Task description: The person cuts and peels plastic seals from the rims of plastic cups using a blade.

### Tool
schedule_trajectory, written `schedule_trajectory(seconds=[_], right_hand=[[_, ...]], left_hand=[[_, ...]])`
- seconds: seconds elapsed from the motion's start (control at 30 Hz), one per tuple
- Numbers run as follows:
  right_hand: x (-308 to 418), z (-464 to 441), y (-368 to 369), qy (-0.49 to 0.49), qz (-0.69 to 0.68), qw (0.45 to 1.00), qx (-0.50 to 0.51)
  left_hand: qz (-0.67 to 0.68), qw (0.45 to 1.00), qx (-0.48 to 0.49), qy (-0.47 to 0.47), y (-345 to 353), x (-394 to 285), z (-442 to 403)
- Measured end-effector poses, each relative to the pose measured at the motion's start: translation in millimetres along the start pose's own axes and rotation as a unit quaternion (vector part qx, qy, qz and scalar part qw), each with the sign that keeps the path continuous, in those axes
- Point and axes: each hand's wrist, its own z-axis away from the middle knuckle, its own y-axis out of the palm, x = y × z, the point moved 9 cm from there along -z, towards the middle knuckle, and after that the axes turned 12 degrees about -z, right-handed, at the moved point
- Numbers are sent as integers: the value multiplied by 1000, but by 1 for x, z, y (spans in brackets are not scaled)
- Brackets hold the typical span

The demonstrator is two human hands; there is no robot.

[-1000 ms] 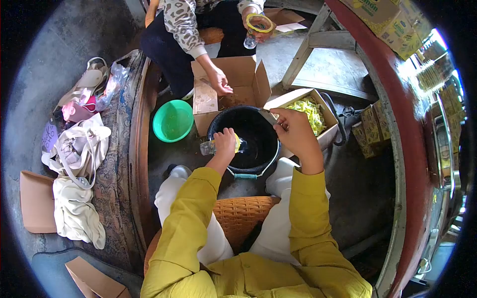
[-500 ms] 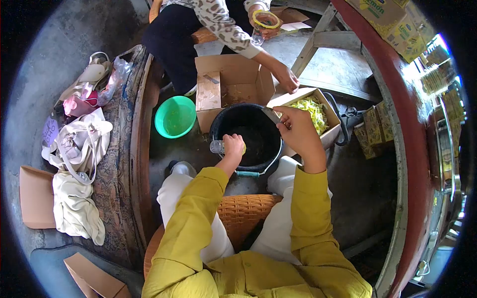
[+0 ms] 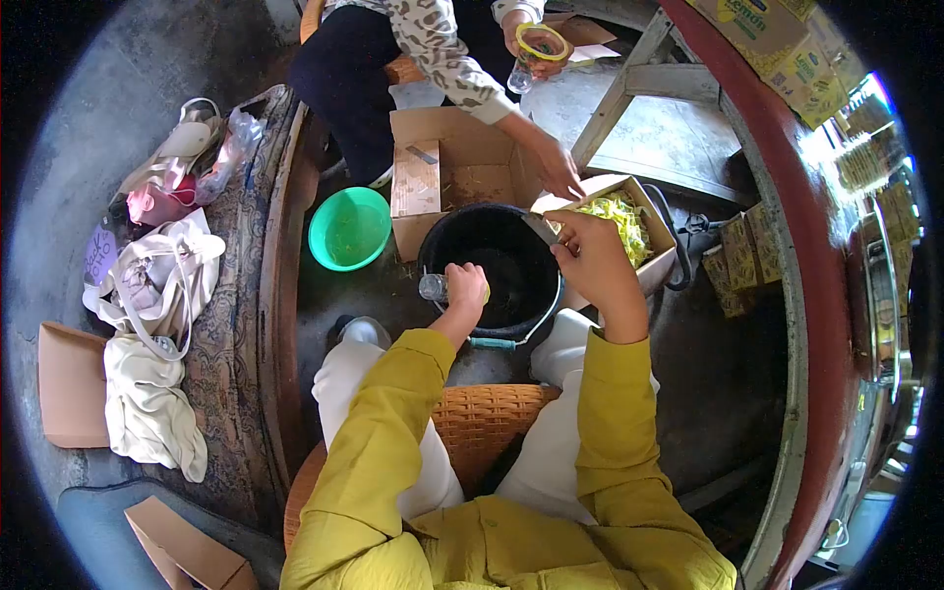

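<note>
My left hand (image 3: 466,288) is closed around a small clear plastic container (image 3: 433,286) that lies on its side, over the near left rim of a black bucket (image 3: 518,300). Most of the container is hidden by my fingers. Above the bucket's right side, my right hand (image 3: 597,258) pinches a thin, flat greyish piece (image 3: 539,228) whose kind I cannot make out. To the right of the bucket, a cardboard box (image 3: 657,270) holds pale yellow-green shreds (image 3: 621,218). A co-worker's hand (image 3: 559,169) reaches to that box's far edge.
The co-worker's other hand holds a clear cup with a yellow rim (image 3: 541,41). A green basin (image 3: 348,246) and an open cardboard box (image 3: 415,182) stand beyond the bucket. Bags (image 3: 157,285) lie on a patterned seat at left. A red-edged table (image 3: 777,147) runs along the right.
The co-worker's reaching hand has moved slightly down and left at the box of shreds, and the yellow-rimmed cup has shifted slightly. My hands stay nearly in place.
</note>
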Motion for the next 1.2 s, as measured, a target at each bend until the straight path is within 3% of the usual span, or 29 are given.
schedule_trajectory(seconds=[0.33, 0.63, 0.83, 0.93, 1.07, 1.17, 1.2], right_hand=[[2, 1, 0, -10, 5, 1000, -1], [0, 0, 1, 2, -1, 1000, 2], [0, 1, 3, -3, -4, 1000, 6], [-1, 0, 4, -7, 0, 1000, 10], [-3, 0, 5, -7, -5, 1000, 8], [-1, 0, 4, 2, -10, 1000, 11], [0, 0, 4, 2, -9, 1000, 14]], left_hand=[[11, 1000, 7, 0, 3, 0, -1], [64, 993, -94, -36, -14, 10, -3], [76, 991, -100, -40, -9, 8, -1], [133, 985, 107, -8, 28, -6, 2], [129, 990, -51, 36, -11, 4, 3], [180, 962, 187, 85, 20, -9, 7], [173, 970, 162, 59, 14, -4, 9]])
